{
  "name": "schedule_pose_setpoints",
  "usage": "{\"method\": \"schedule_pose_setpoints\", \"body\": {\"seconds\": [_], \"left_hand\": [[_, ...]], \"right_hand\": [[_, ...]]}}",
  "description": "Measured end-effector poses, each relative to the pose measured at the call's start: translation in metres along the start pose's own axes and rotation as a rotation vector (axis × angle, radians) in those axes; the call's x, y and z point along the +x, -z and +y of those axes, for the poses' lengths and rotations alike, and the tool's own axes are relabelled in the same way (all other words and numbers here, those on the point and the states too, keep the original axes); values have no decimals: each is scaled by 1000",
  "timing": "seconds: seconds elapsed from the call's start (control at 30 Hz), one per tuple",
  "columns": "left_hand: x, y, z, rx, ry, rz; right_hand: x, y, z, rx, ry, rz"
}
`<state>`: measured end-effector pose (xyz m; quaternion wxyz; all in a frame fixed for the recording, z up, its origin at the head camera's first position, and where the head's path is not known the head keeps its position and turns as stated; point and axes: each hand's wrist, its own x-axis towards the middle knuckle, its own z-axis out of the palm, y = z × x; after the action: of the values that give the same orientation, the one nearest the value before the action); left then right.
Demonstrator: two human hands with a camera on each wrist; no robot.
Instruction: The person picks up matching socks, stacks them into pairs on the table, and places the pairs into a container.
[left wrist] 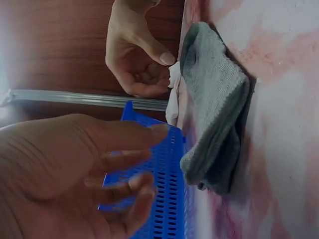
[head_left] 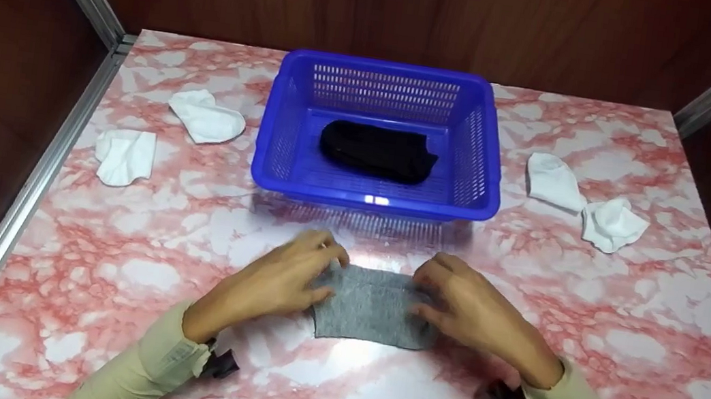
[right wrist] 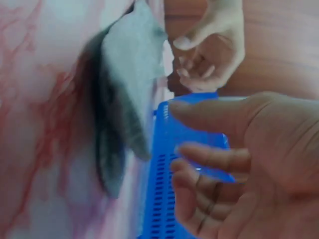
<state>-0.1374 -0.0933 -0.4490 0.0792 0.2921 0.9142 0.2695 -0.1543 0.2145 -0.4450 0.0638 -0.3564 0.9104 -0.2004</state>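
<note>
A folded grey sock (head_left: 375,308) lies on the table in front of the basket; the left wrist view shows its layered end. Over its left end hovers my left hand (head_left: 280,279), fingers loosely bent and thumb apart from them. My right hand (head_left: 475,304) is at the opposite end in a similar pose. Both wrist views show space between each hand and the grey sock (right wrist: 132,74), with nothing held. Beyond, a blue plastic basket (head_left: 372,200) contains black socks (head_left: 375,151) lying flat; how many is unclear.
To the basket's left lie two white socks, one nearer the basket (head_left: 208,118) and one farther out (head_left: 125,157). Two more white socks (head_left: 554,181) (head_left: 613,224) lie on the right. Brown wood-look panels (head_left: 380,10) enclose the marbled table (head_left: 143,350).
</note>
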Motion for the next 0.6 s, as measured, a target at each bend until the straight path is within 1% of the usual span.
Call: {"method": "schedule_pose_setpoints", "body": {"seconds": [0.03, 0.07, 0.1, 0.13, 0.2, 0.27, 0.3, 0.37, 0.4, 0.47, 0.6], "left_hand": [[0, -1, 1, 17, -44, -14], [0, -3, 2, 36, -85, -36], [0, -6, 3, 56, -118, -66], [-1, -8, 5, 78, -135, -101], [-1, -14, 8, 127, -126, -162], [-1, -19, 10, 166, -89, -195], [-1, -20, 11, 183, -64, -206], [-2, -24, 14, 213, -25, -214], [-2, -25, 14, 226, -17, -206], [-3, -28, 16, 252, -16, -184], [-4, -32, 18, 309, -40, -148]], "right_hand": [[-1, 0, -3, -17, 44, -9], [-2, -1, -5, -23, 79, -35], [-3, -2, -7, -27, 106, -72], [-4, -4, -9, -35, 127, -114], [-4, -8, -10, -51, 134, -198], [-4, -13, -10, -57, 111, -259], [-4, -15, -9, -66, 96, -274], [-3, -17, -7, -69, 64, -290], [-3, -17, -5, -64, 54, -292], [-3, -17, -2, -49, 47, -296], [-2, -14, 3, -3, 84, -299]]}}
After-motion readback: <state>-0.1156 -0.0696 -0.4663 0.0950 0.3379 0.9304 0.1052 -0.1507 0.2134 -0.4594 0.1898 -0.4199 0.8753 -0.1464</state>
